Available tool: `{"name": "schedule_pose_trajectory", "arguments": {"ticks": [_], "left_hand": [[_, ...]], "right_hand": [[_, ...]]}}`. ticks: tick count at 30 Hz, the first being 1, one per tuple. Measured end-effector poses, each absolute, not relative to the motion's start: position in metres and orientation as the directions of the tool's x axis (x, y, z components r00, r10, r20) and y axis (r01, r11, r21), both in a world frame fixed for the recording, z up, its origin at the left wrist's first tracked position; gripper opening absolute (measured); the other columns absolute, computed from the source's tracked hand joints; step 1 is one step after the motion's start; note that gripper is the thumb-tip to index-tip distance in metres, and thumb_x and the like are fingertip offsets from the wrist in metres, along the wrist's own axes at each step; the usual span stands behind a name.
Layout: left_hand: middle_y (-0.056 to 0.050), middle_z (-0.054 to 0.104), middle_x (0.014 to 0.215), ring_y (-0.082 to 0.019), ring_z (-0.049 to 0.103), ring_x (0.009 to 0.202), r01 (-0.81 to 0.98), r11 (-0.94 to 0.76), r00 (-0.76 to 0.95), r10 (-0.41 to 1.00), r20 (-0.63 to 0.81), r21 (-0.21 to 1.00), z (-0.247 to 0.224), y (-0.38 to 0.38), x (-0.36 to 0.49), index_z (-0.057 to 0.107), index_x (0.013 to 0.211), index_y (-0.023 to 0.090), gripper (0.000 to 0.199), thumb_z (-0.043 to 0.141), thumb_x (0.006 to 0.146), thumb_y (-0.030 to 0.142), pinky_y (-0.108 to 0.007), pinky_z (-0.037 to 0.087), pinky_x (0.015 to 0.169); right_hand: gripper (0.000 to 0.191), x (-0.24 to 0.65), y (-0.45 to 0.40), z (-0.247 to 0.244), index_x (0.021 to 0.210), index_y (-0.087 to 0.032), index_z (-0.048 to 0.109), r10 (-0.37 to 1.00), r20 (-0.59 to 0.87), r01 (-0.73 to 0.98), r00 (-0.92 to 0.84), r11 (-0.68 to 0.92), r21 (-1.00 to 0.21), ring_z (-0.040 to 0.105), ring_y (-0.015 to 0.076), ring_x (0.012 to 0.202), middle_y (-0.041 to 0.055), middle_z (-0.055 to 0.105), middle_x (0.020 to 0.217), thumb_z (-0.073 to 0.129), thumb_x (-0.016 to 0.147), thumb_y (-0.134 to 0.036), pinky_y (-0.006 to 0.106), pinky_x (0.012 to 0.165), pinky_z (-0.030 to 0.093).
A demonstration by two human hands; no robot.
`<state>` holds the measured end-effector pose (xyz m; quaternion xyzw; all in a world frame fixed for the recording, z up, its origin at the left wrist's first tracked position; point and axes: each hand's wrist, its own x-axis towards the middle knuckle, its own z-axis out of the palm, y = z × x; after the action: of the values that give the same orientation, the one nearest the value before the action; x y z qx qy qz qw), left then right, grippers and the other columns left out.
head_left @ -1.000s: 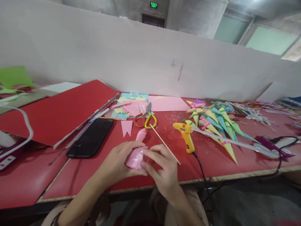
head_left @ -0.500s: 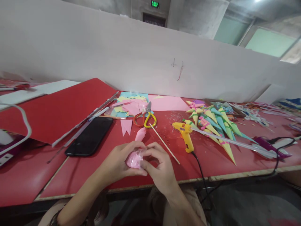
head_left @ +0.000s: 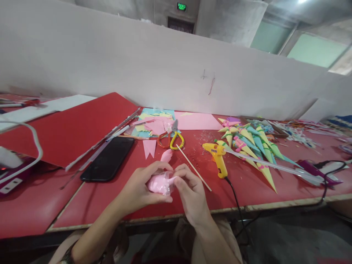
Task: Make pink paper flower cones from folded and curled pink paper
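Note:
A clear plastic bag of soft pink clay [head_left: 158, 184] is wrapped in my left hand [head_left: 137, 190], above the table's front edge. My right hand [head_left: 191, 194] pinches a thin strand of the pink clay that stretches out of the bag's mouth. Just beyond my fingers lies a shaped pink piece [head_left: 166, 156]. Behind it are a pink paper piece with a notched end [head_left: 149, 148] and scissors [head_left: 173, 136] with one red and one yellow handle. A thin wooden stick [head_left: 194, 167] lies to the right of my right hand.
A yellow glue gun [head_left: 217, 157] with a long glue stick lies at the right, its cord hanging over the edge. Several pastel cones [head_left: 255, 143] are piled behind it. A black phone [head_left: 108, 159] and red board [head_left: 74, 126] lie left. Paper scraps [head_left: 154, 124] sit at the back.
My right hand has moved slightly right, away from the bag, drawing out a strand of pink clay. The bag's opening now faces right. The view has shifted slightly.

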<state>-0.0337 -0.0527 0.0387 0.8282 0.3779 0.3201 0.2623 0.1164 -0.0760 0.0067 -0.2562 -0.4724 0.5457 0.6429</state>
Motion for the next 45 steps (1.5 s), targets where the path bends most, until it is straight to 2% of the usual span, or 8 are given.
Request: {"name": "schedule_pose_trajectory", "arguments": {"ticks": [4, 8, 12, 21, 28, 33, 40, 45], "left_hand": [[-0.001, 0.064, 0.087, -0.014, 0.059, 0.068, 0.467, -0.555, 0.502, 0.807, 0.310, 0.688, 0.038, -0.052, -0.035, 0.052, 0.097, 0.020, 0.049, 0.068, 0.063, 0.051, -0.021, 0.044, 0.059], [-0.001, 0.065, 0.087, -0.016, 0.061, 0.071, 0.496, -0.547, 0.507, 0.813, 0.286, 0.674, 0.037, -0.051, -0.035, 0.051, 0.100, 0.021, 0.046, 0.068, 0.064, 0.046, -0.022, 0.044, 0.061], [-0.002, 0.065, 0.092, -0.018, 0.062, 0.078, 0.498, -0.551, 0.484, 0.818, 0.312, 0.670, 0.038, -0.052, -0.034, 0.051, 0.101, 0.021, 0.046, 0.068, 0.065, 0.045, -0.024, 0.046, 0.066], [-0.001, 0.066, 0.091, -0.017, 0.063, 0.078, 0.537, -0.580, 0.471, 0.809, 0.353, 0.612, 0.038, -0.053, -0.035, 0.052, 0.100, 0.022, 0.043, 0.064, 0.068, 0.049, -0.022, 0.045, 0.064], [-0.003, 0.068, 0.094, -0.020, 0.064, 0.082, 0.602, -0.604, 0.545, 0.789, 0.284, 0.523, 0.034, -0.048, -0.038, 0.053, 0.104, 0.022, 0.048, 0.067, 0.066, 0.048, -0.026, 0.046, 0.070], [-0.001, 0.067, 0.092, -0.018, 0.064, 0.080, 0.509, -0.598, 0.564, 0.775, 0.285, 0.619, 0.038, -0.049, -0.038, 0.053, 0.102, 0.023, 0.047, 0.070, 0.064, 0.044, -0.023, 0.047, 0.069], [-0.002, 0.067, 0.090, -0.018, 0.063, 0.077, 0.476, -0.583, 0.550, 0.782, 0.294, 0.658, 0.042, -0.051, -0.039, 0.055, 0.101, 0.022, 0.049, 0.069, 0.062, 0.049, -0.023, 0.047, 0.068], [-0.002, 0.067, 0.094, -0.018, 0.064, 0.081, 0.496, -0.600, 0.569, 0.770, 0.287, 0.628, 0.040, -0.049, -0.041, 0.054, 0.104, 0.022, 0.049, 0.070, 0.064, 0.044, -0.023, 0.047, 0.069]], "right_hand": [[0.018, 0.120, -0.074, 0.008, 0.065, -0.018, 0.058, 0.953, 0.301, -0.446, 0.039, 0.286, -0.848, 0.046, 0.0111, 0.065, -0.0014, 0.048, 0.069, 0.058, 0.079, -0.030, 0.024, 0.060, 0.040], [0.015, 0.126, -0.076, 0.014, 0.074, -0.018, 0.064, 0.919, 0.391, -0.148, 0.058, 0.395, -0.907, 0.051, 0.0123, 0.067, 0.0015, 0.053, 0.074, 0.052, 0.081, -0.023, 0.024, 0.059, 0.042], [0.018, 0.129, -0.079, 0.017, 0.074, -0.019, 0.066, 0.858, 0.513, 0.090, 0.033, 0.509, -0.856, 0.055, 0.0139, 0.071, 0.0026, 0.058, 0.075, 0.050, 0.082, -0.021, 0.026, 0.064, 0.045], [0.013, 0.129, -0.077, 0.015, 0.088, -0.019, 0.065, 0.885, 0.456, 0.083, -0.091, 0.463, -0.883, 0.059, 0.0138, 0.072, 0.0030, 0.063, 0.083, 0.061, 0.076, -0.022, 0.025, 0.065, 0.048], [0.021, 0.134, -0.074, 0.008, 0.101, -0.022, 0.062, 0.848, 0.460, 0.376, -0.264, 0.529, -0.760, 0.059, 0.0164, 0.079, 0.0035, 0.064, 0.087, 0.055, 0.082, -0.018, 0.027, 0.070, 0.046], [0.017, 0.130, -0.077, 0.006, 0.097, -0.021, 0.062, 0.809, 0.526, 0.338, -0.262, 0.587, -0.736, 0.059, 0.0168, 0.077, 0.0048, 0.064, 0.085, 0.049, 0.086, -0.023, 0.027, 0.068, 0.045], [0.014, 0.122, -0.082, 0.016, 0.076, -0.019, 0.063, 0.828, 0.560, 0.089, -0.004, 0.558, -0.825, 0.055, 0.0134, 0.065, 0.0014, 0.060, 0.069, 0.051, 0.083, -0.022, 0.024, 0.059, 0.044], [0.015, 0.124, -0.081, 0.017, 0.087, -0.019, 0.067, 0.850, 0.526, 0.103, -0.034, 0.527, -0.844, 0.057, 0.0140, 0.071, 0.0029, 0.063, 0.079, 0.054, 0.080, -0.019, 0.024, 0.064, 0.046]]}}
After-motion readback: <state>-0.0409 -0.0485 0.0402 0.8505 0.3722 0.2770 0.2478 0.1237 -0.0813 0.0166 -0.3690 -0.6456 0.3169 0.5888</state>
